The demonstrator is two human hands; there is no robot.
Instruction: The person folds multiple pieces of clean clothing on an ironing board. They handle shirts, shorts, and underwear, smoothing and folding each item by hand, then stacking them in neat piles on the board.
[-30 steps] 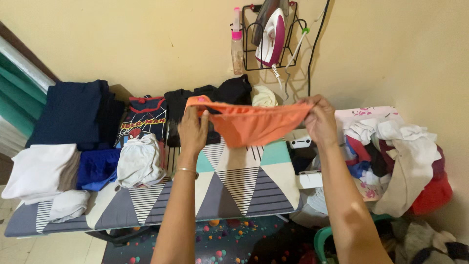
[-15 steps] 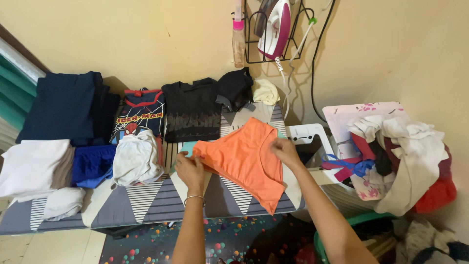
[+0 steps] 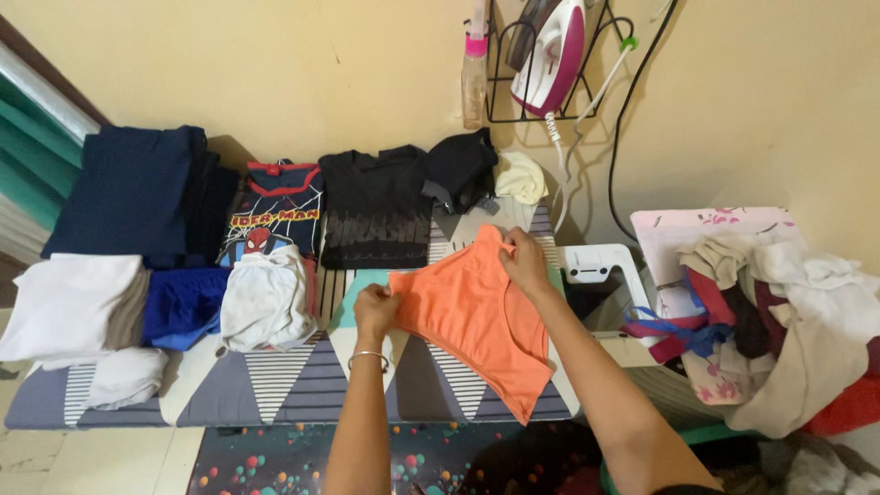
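An orange garment (image 3: 477,316) lies spread flat on the patterned ironing board (image 3: 275,390), its lower corner hanging over the near edge. My left hand (image 3: 376,307), with a thin bangle on the wrist, pinches the garment's left edge. My right hand (image 3: 524,258) pinches its upper right corner near the board's far side.
Folded clothes fill the board's left and far side: a navy stack (image 3: 137,188), white cloths (image 3: 69,302), a blue piece (image 3: 183,307), a printed shirt (image 3: 275,215), a black shirt (image 3: 374,215). An iron (image 3: 550,60) and spray bottle (image 3: 474,73) hang on the wall. A laundry heap (image 3: 779,321) sits right.
The orange garment came down from held up in the air onto the board. Both hands now pinch its edges flat, and my right hand has shifted up to the far corner.
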